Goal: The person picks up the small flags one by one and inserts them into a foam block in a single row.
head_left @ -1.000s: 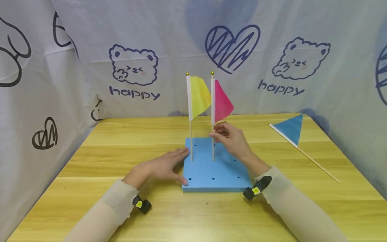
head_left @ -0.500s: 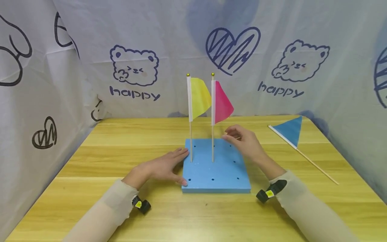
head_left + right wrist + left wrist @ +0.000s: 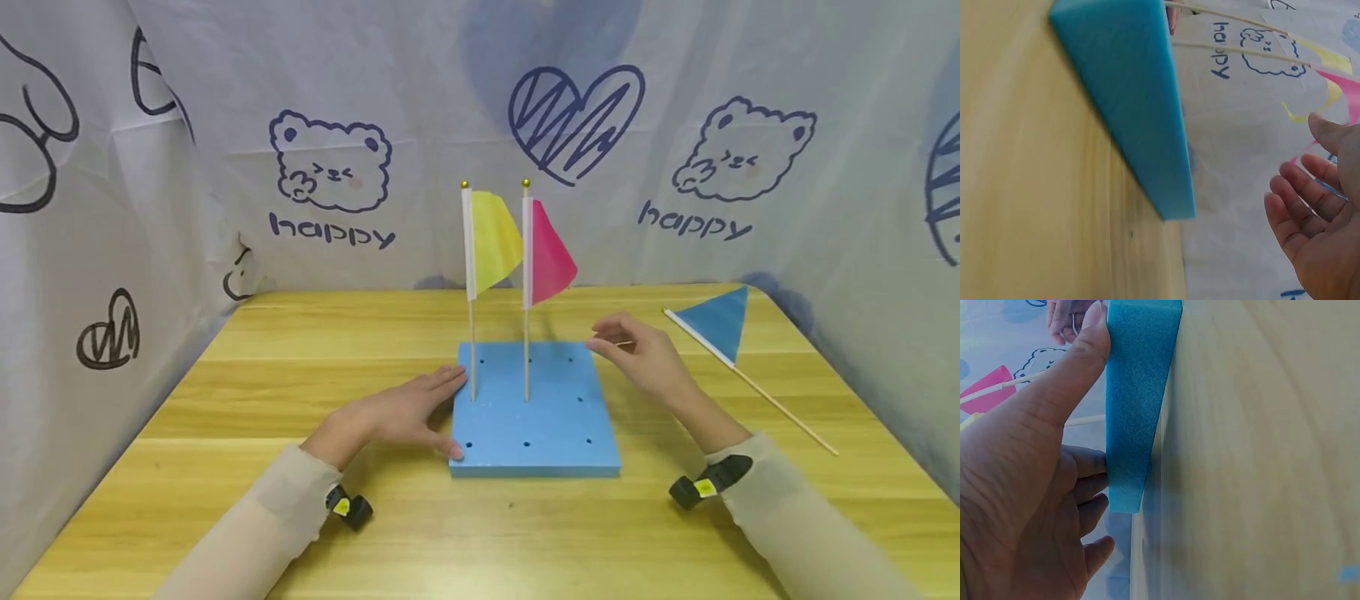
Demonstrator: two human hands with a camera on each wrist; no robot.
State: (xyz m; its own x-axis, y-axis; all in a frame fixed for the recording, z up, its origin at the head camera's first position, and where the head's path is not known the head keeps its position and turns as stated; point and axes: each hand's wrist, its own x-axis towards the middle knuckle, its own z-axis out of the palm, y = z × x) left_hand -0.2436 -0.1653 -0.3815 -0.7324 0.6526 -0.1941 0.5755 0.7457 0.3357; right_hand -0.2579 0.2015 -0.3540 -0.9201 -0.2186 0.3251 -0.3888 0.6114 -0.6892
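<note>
A light blue board [image 3: 555, 421] with small holes lies flat on the table. Two small flags stand upright in its middle row: a yellow flag [image 3: 494, 242] at left and a pink flag [image 3: 551, 254] in the centre. My left hand [image 3: 401, 412] rests against the board's left side, thumb near the front corner and fingers extended toward the back. Off the board's back right corner hovers my right hand [image 3: 645, 354], its fingers loosely bent; in the right wrist view the palm [image 3: 1329, 219] holds nothing. A blue flag [image 3: 716, 321] lies farther right.
The wooden table [image 3: 300, 333] runs back to a printed white cloth [image 3: 442, 92], which also hangs at both sides. The blue flag's stick [image 3: 787, 411] slants toward the front right.
My right hand has let go of the pink flag's stick and moved right, clear of the board. The pink flag stays upright. The left hand has kept its place.
</note>
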